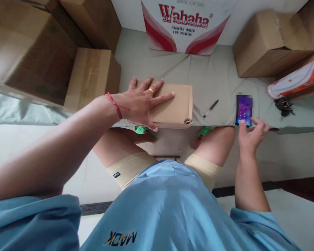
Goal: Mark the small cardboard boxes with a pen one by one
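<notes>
My left hand (146, 99) lies flat with spread fingers on top of a small brown cardboard box (176, 101). It covers the box's left part. A gold ring is on one finger and a red cord circles the wrist. The box's front right corner is torn. My right hand (252, 134) is at the table's front edge, fingers apart and loosely bent. Its thumb is over the lower screen of a lit smartphone (244, 109), which lies on the table; the thumb appears to touch it. A black pen (211, 108) lies between the box and the smartphone.
A white and red Wahaha water carton (185, 28) stands at the back. Brown boxes (90, 75) are stacked at the left. Another carton (272, 42), an orange and white cylinder (298, 78) and keys (284, 106) are at the right. Green-grey cloth (136, 52) covers the table.
</notes>
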The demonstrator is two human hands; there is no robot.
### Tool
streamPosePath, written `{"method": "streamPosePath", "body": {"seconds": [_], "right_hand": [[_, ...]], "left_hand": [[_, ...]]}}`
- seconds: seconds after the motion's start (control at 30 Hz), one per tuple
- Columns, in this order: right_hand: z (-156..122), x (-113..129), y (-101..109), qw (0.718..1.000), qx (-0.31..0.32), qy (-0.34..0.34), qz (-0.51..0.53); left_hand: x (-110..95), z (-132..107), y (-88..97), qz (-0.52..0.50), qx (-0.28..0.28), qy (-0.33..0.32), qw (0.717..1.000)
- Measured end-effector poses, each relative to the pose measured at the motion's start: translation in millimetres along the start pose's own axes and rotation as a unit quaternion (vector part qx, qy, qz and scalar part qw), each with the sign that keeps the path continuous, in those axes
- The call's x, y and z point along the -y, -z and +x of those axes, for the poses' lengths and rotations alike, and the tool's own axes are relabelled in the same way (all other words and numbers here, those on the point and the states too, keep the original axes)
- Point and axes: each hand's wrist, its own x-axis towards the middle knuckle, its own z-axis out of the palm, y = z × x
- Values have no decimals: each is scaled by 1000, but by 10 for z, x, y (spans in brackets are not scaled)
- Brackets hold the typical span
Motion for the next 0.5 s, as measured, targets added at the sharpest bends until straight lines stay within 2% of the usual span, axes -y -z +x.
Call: {"method": "streamPosePath", "body": {"seconds": [0.1, 0.2, 0.27, 0.33, 0.4, 0.47, 0.5], "right_hand": [[-312, 21, 48, 998, -3, -36, 58], [-565, 101, 75, 991, 61, -71, 96], [-695, 199, 101, 984, 99, -65, 132], [-793, 332, 128, 978, 129, -38, 159], [-863, 492, 136, 969, 160, -11, 188], [-923, 668, 113, 947, 203, 2, 251], [-957, 755, 89, 927, 233, 0, 294]], "left_hand": [[-13, 30, 29, -2, 5, 2, 1000], [-140, -12, 69, -17, -5, 25, 1000], [-225, -79, 102, -45, -32, 57, 997], [-280, -173, 138, -123, -49, 99, 986], [-318, -281, 162, -257, -38, 129, 957], [-371, -388, 149, -354, -38, 131, 925], [-412, -436, 122, -348, -62, 124, 927]]}}
